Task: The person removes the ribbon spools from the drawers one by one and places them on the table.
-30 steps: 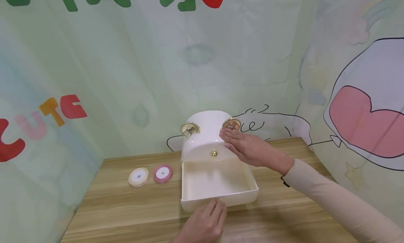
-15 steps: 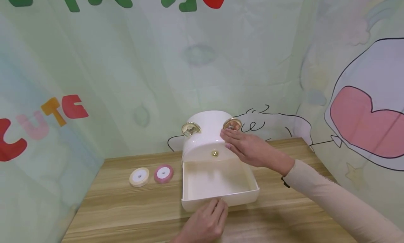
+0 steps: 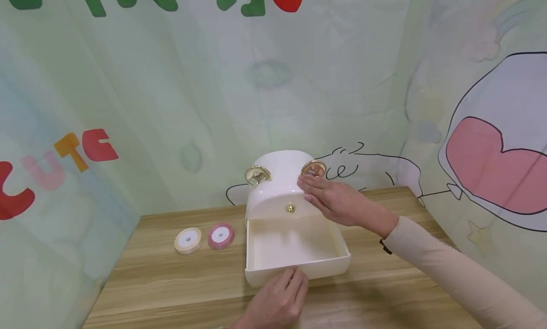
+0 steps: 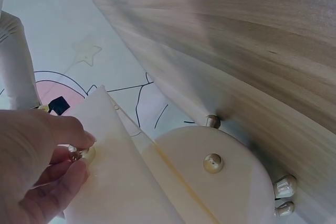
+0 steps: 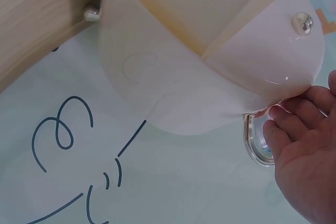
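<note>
Pinching a small, round gold knob [image 4: 86,154], the left hand [image 3: 275,298] is at the near wall of a smooth cream drawer [image 3: 325,269], which stands out from a glossy white, round-topped box [image 3: 279,174] on the wood-grained surface [image 3: 171,286]. The right hand [image 3: 337,202], fingers straight, rests on the box's curved top, just beside a shiny gold, ear-like disc [image 3: 315,166]. Left of the box lie two flat, round spools: one cream [image 3: 181,246], one pink [image 3: 220,245].

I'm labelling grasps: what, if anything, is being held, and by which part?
The left hand pinches the pulled-out drawer by the gold knob on its front; the right hand rests on the white storage box with no visible grip.
</note>
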Motion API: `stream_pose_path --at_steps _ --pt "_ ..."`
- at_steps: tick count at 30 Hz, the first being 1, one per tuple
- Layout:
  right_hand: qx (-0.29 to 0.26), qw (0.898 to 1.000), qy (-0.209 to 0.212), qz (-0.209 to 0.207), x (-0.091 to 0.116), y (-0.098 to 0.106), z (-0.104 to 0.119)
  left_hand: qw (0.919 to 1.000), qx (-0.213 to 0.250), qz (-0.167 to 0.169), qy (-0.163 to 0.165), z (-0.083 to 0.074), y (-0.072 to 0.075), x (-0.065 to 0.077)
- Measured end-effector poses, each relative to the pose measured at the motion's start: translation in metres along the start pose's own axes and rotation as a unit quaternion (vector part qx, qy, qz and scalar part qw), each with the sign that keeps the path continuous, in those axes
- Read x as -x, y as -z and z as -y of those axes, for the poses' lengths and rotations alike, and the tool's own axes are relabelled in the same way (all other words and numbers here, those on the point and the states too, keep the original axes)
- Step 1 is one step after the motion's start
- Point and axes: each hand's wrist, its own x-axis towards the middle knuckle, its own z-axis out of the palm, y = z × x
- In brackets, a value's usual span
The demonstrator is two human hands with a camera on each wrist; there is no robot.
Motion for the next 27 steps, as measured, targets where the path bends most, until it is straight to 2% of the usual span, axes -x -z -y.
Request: stream_pose_path --at_steps 16,27 --pt "-0.005 1.0 -0.005 0.01 -0.001 -0.001 0.0 0.9996 -0.002 0.017 0.022 0.004 -0.003 -0.007" --pt "-0.002 1.0 -0.002 -0.001 -0.001 -0.001 0.0 0.9983 -0.002 0.032 0.049 0.007 -0.008 -0.01"
